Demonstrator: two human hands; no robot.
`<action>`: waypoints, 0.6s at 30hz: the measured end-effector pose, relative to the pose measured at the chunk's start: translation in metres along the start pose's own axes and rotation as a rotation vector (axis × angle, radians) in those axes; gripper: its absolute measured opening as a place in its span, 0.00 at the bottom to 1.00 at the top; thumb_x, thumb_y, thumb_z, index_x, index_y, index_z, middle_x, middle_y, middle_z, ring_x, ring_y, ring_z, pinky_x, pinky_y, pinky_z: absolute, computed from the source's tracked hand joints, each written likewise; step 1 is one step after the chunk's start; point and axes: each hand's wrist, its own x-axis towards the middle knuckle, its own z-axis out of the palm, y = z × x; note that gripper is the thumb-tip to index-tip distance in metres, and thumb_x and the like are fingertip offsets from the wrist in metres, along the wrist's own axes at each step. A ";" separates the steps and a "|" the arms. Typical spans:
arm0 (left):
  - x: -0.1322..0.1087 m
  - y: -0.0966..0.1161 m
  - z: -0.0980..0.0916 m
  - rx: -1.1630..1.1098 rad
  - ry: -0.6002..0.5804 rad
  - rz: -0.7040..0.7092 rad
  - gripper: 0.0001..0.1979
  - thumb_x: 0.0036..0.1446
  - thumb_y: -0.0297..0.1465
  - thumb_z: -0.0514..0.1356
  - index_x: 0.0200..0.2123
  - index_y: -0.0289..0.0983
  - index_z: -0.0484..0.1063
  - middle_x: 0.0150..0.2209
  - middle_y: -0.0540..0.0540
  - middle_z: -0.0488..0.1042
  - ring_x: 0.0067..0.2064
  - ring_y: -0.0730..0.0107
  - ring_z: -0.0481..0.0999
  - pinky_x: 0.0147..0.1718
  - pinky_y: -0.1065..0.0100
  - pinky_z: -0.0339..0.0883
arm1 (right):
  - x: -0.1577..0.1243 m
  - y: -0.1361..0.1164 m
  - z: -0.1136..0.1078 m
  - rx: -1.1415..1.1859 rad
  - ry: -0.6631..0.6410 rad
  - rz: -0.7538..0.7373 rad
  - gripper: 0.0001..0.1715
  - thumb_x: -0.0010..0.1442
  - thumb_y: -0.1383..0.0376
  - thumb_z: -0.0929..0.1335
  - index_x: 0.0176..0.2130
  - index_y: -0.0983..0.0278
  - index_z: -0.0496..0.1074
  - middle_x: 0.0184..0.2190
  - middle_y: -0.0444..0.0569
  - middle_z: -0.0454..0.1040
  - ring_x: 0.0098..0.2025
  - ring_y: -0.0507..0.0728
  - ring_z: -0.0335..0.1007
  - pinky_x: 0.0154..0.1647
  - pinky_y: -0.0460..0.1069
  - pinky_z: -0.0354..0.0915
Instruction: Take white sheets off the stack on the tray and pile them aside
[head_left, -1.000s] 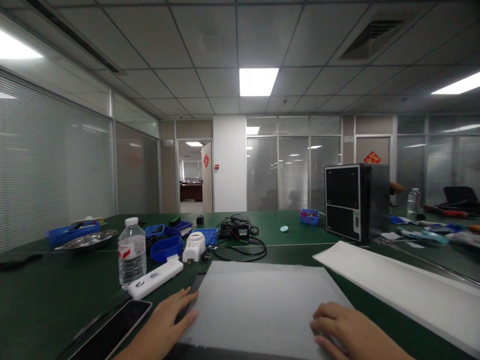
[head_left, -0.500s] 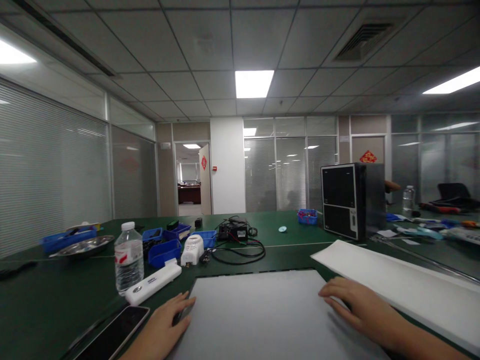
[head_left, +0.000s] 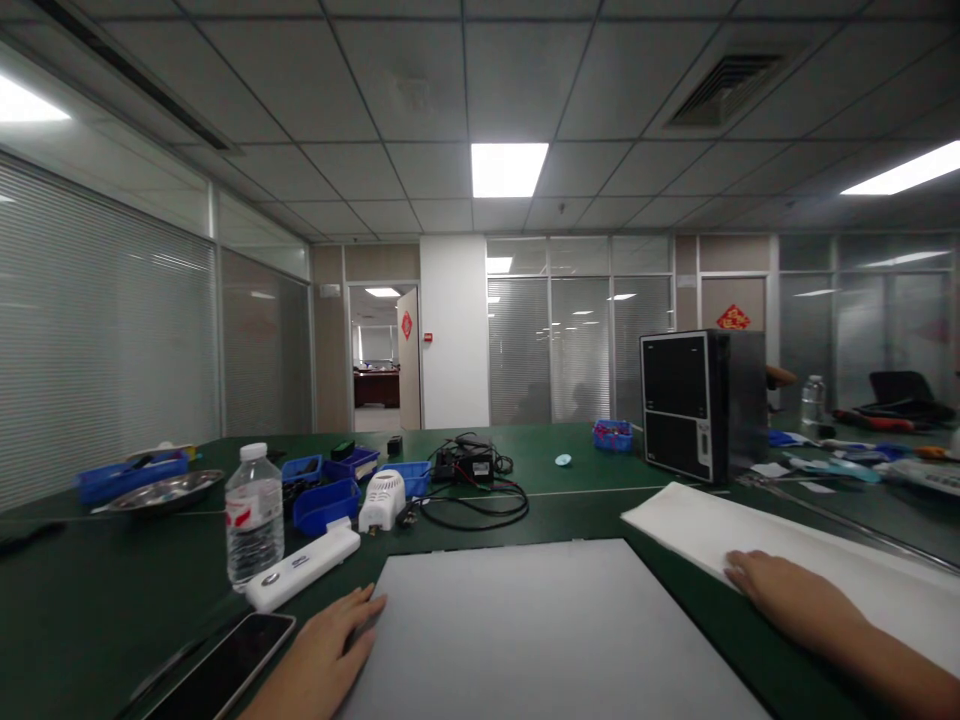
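A flat light-grey panel (head_left: 540, 630) with a thin dark border lies in front of me on the green table. My left hand (head_left: 330, 640) rests at its left edge, fingers stretched and thumb apart. To the right, a long white sheet (head_left: 817, 545) lies slantwise beside the panel. At the near edge of this sheet is my right hand (head_left: 795, 595), its fingers drawn together on the edge and the thumb out of sight. A phone (head_left: 225, 665) lies left of my left hand, below a white elongated device (head_left: 304, 570).
A water bottle (head_left: 255, 515) stands on the left, near blue bins (head_left: 326, 508) and a metal dish (head_left: 161, 492). Black cables with an adapter (head_left: 472, 465) lie beyond the panel. A computer tower (head_left: 697, 405) stands back right, a person's hand (head_left: 781, 377) partly visible behind it.
My right hand has left the panel's right edge and moved right to the white sheet. My left hand stays at the panel's left edge.
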 end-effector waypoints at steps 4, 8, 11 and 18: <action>-0.002 0.003 -0.003 0.012 -0.013 0.019 0.26 0.62 0.38 0.49 0.60 0.38 0.71 0.67 0.42 0.64 0.68 0.54 0.62 0.68 0.48 0.51 | 0.000 -0.004 0.004 -0.053 0.022 -0.025 0.31 0.67 0.60 0.52 0.54 0.69 0.72 0.48 0.68 0.74 0.49 0.70 0.73 0.51 0.65 0.65; -0.002 0.001 -0.002 0.021 0.003 0.023 0.26 0.62 0.39 0.49 0.60 0.39 0.71 0.66 0.42 0.64 0.68 0.54 0.62 0.68 0.48 0.51 | 0.000 -0.007 0.007 -0.099 0.052 -0.031 0.31 0.67 0.63 0.51 0.56 0.73 0.71 0.49 0.71 0.73 0.51 0.71 0.71 0.53 0.65 0.64; -0.002 0.001 -0.001 0.032 0.008 0.015 0.26 0.62 0.39 0.49 0.60 0.41 0.71 0.66 0.43 0.65 0.67 0.54 0.62 0.67 0.48 0.51 | -0.001 -0.010 0.006 -0.110 0.070 -0.033 0.30 0.67 0.65 0.51 0.54 0.73 0.72 0.48 0.70 0.73 0.50 0.70 0.71 0.53 0.64 0.63; -0.002 0.005 -0.003 0.016 0.014 0.006 0.25 0.61 0.39 0.51 0.60 0.42 0.71 0.66 0.44 0.66 0.67 0.53 0.63 0.67 0.46 0.52 | -0.007 -0.020 -0.002 -0.086 0.096 -0.018 0.35 0.68 0.49 0.53 0.48 0.70 0.75 0.45 0.67 0.73 0.47 0.71 0.71 0.47 0.64 0.67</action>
